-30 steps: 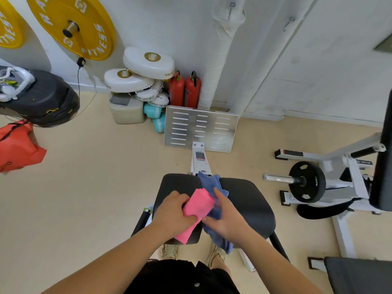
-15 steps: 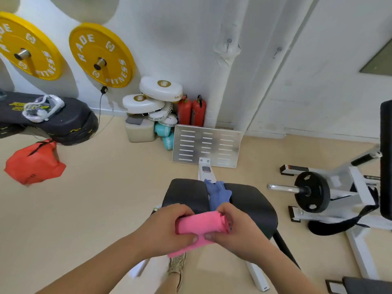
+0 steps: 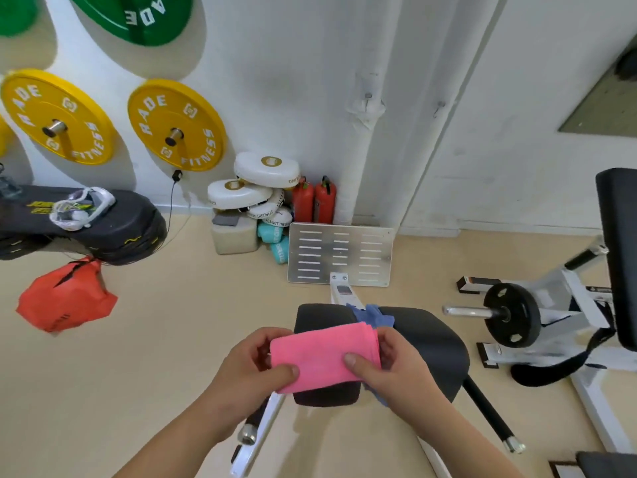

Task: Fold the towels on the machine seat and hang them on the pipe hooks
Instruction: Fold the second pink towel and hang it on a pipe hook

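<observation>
Since half a second ago you have lifted your gaze: more wall shows, a green plate (image 3: 138, 19) has come in at the top, and the pink towel (image 3: 324, 357) has spread from a tight roll into a flat folded rectangle. You hold it in the air above the near edge of the black machine seat (image 3: 431, 343), long axis running left to right and tipped slightly up at the right end. Your left hand (image 3: 251, 370) pinches its left end, thumb on top and fingers curled underneath; your right hand (image 3: 396, 367) clamps the right end the same way, where the stacked fold edges show. The blue towel (image 3: 374, 313) lies crumpled in the seat's middle groove, beyond the pink one; a bit of blue also shows below your right wrist.

Ahead, the slotted metal footplate (image 3: 341, 253) stands on the machine's white rail, between you and the wall. Behind it rises the white pipe (image 3: 365, 108), with one hook (image 3: 368, 98) on it and another hook (image 3: 439, 108) on the wall just to its right. Two red extinguishers (image 3: 315, 201) and stacked white pads (image 3: 255, 188) crowd the pipe's foot. Yellow plates (image 3: 175, 125) hang on the wall to the left, and a loaded barbell sleeve (image 3: 506, 313) juts out on your right.
</observation>
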The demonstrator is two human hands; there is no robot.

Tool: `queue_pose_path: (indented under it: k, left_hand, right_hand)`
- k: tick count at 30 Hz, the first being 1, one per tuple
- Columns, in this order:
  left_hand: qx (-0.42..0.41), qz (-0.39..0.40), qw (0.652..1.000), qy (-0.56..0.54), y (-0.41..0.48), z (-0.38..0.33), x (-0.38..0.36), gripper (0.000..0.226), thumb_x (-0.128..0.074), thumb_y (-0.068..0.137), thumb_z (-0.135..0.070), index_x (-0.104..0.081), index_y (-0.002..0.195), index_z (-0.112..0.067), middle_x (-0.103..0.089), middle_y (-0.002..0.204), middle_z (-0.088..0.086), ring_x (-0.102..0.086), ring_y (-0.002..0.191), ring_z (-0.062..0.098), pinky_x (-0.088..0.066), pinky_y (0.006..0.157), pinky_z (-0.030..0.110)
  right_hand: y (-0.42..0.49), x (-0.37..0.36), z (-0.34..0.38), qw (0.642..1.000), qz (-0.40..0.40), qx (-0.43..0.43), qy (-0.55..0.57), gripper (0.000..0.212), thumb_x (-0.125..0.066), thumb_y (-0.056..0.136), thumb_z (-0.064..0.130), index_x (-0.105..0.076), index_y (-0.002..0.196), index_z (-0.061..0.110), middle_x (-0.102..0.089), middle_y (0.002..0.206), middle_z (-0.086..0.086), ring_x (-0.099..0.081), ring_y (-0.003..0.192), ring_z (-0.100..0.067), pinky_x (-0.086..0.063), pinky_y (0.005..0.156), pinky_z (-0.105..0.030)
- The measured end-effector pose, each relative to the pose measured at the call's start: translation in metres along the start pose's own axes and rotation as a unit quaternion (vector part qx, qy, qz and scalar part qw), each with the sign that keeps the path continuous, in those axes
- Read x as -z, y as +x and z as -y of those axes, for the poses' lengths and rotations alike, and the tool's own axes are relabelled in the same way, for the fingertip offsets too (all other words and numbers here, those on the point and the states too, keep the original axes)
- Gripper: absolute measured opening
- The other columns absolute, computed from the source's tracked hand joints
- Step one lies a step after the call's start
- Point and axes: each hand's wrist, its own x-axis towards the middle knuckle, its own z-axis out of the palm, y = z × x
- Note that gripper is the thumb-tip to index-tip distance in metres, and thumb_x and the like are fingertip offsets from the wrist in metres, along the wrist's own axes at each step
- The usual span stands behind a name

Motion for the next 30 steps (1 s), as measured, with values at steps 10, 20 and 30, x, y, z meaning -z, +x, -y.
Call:
queue_pose_path:
  k: [10,20,30]
  left_hand:
    - [-0.087,-0.163,0.982,-0.036,0.054,-0.030,0.256,0.046,-0.087,0.073,-0.003,-0.073,0.109,-0.028,-0.075,0.100,-0.003,-0.068,0.073,0.013,-0.059,0.066,0.023]
    - [-0.113,-0.086,0.990,-0.021,0.177,-0.131,0.378,0.041,-0.085,0.080,-0.016,-0.072,0.116,-0.031,-0.072,0.101,0.004,-0.074,0.083,0.032,-0.057,0.064,0.019]
    - [-0.122,0.050,0.991,0.012,0.337,-0.255,0.295,0.044,-0.079,0.074,-0.018,-0.074,0.111,-0.041,-0.072,0.108,-0.001,-0.075,0.092,0.022,-0.064,0.084,0.044]
  right_hand:
    - [0.136,-0.221,0.124,0.983,0.007,0.166,-0.072,0.060,-0.074,0.089,0.034,-0.048,0.142,0.047,-0.066,0.122,0.015,-0.065,0.111,-0.003,-0.057,0.097,-0.031]
    - [0.242,-0.287,0.241,0.985,-0.109,0.131,-0.014,0.049,-0.076,0.091,0.020,-0.061,0.120,0.057,-0.072,0.090,-0.012,-0.071,0.083,-0.034,-0.059,0.085,-0.055]
    - [0.324,-0.139,0.308,0.968,-0.227,0.096,0.041,0.041,-0.077,0.089,0.024,-0.063,0.121,0.045,-0.071,0.087,-0.019,-0.069,0.075,-0.023,-0.062,0.082,-0.050]
